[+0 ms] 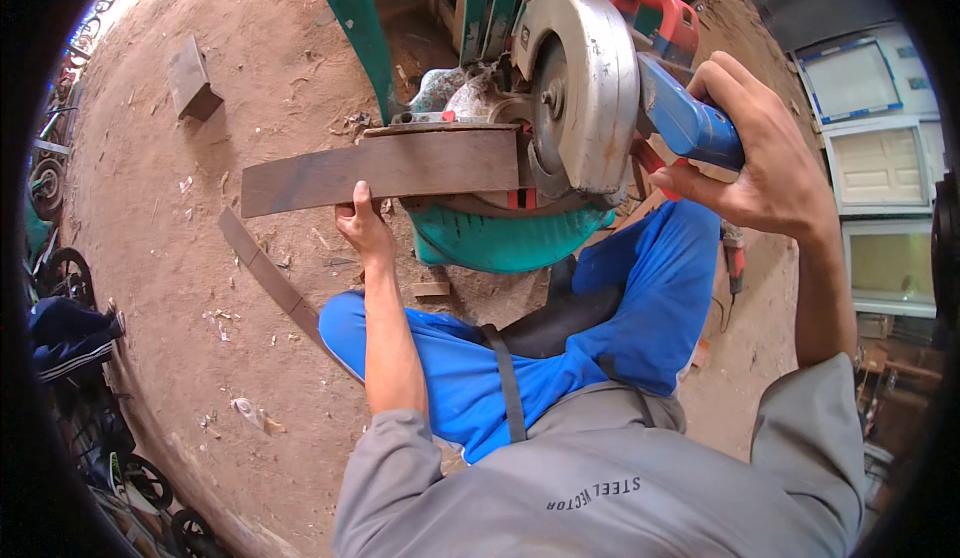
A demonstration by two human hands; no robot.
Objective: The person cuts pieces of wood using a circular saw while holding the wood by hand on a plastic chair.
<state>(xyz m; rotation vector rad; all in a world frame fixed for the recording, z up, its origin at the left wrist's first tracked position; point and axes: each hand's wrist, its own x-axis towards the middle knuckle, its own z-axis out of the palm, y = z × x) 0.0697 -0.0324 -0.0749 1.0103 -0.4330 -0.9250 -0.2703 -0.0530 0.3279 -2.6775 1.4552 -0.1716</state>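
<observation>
A dark brown wooden board (440,166) lies flat across the bed of a miter saw, its left part jutting out past the base. My left hand (365,226) grips the board's near edge, thumb on top and fingers beneath. With my right hand (765,148) I hold the blue handle of the miter saw (600,88), fingers curled over it and the thumb by the red trigger. The saw's round grey guard and blade stand just right of the board's right end. Whether the blade touches the wood, I cannot tell.
A green plastic chair (510,238) supports the saw, with its legs and slats behind. On the dirt floor lie a wood block (193,80), a long wood strip (270,268) and scraps. A red corded power tool (733,258) is at right; bicycles line the left.
</observation>
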